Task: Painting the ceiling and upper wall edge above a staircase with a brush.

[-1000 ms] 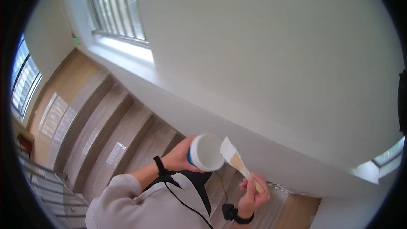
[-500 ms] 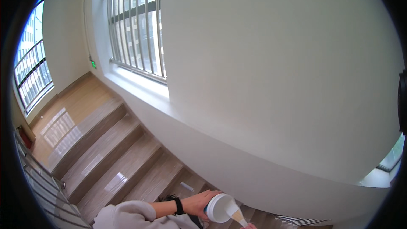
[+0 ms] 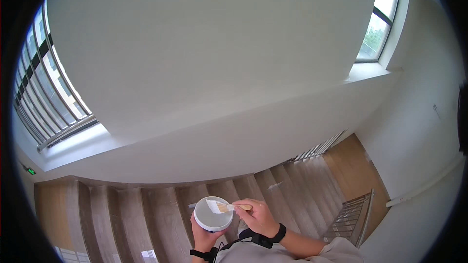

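dipping now: the right hand [image 3: 259,216] has brought the paintbrush [image 3: 225,207] down across the paint tub [image 3: 212,214], which the left hand [image 3: 204,236] grips from beneath above the stairs [image 3: 146,214]; a second ago the brush stood clear beside it.

Bright, even daylight fills the scene, coming from the tall barred window [image 3: 51,100] at the left and a smaller framed window [image 3: 379,17] far to its right at the top. The broad white sloped wall [image 3: 209,53] between them is softly lit and free of hard shadows or glare. The pale brown stone stairs [image 3: 161,209] below the barred window carry faint sheen. Focus is sharp centrally; straight edges bow strongly outward, and a black fisheye rim cuts the corners.
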The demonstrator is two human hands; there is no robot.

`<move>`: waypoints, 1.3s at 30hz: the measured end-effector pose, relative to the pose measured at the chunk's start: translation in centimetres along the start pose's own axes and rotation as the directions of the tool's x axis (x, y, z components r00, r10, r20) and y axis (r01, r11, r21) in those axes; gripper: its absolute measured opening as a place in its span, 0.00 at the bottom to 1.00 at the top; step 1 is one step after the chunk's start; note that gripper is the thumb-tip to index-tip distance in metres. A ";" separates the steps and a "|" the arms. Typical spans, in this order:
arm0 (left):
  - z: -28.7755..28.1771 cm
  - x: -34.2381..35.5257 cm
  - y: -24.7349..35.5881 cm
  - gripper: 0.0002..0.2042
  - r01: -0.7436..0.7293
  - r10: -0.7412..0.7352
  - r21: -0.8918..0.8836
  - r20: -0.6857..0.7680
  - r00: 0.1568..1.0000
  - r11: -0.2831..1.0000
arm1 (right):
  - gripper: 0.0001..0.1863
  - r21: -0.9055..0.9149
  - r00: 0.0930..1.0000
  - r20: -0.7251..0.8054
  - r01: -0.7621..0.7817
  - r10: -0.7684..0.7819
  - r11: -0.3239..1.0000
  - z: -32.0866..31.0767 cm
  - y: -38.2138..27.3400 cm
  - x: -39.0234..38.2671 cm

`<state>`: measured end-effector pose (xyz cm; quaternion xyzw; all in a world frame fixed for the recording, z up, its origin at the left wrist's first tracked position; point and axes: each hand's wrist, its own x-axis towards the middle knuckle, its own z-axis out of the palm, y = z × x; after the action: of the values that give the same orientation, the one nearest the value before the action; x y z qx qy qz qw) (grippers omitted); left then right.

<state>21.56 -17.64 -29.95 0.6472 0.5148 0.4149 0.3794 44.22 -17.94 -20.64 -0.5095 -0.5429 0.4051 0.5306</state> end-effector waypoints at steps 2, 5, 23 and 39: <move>0.3 -3.3 -0.7 0.56 -0.015 -0.006 -0.178 -0.116 0.993 0.984 | 0.09 -0.014 1.000 0.010 -0.006 0.006 1.000 0.9 -0.8 -2.5; -1.1 -8.4 -1.7 0.56 -0.014 -0.006 -0.158 -0.126 0.992 0.987 | 0.08 -0.051 0.998 0.042 0.044 -0.042 0.998 2.8 -1.9 -6.8; -6.5 -11.6 8.2 0.62 -0.281 0.284 0.047 -0.247 0.926 0.958 | 0.07 -0.263 0.951 0.280 0.205 -0.128 0.943 3.7 -12.3 -9.5; -6.2 -8.6 7.0 0.62 -0.317 0.324 0.077 -0.117 0.939 0.945 | 0.07 -0.186 0.991 0.076 -0.095 0.111 0.978 2.7 -10.4 -8.0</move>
<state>17.16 -26.92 -22.51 0.7050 0.4374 0.4971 0.2542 39.59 -27.14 -12.05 -0.5655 -0.5727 0.4024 0.4363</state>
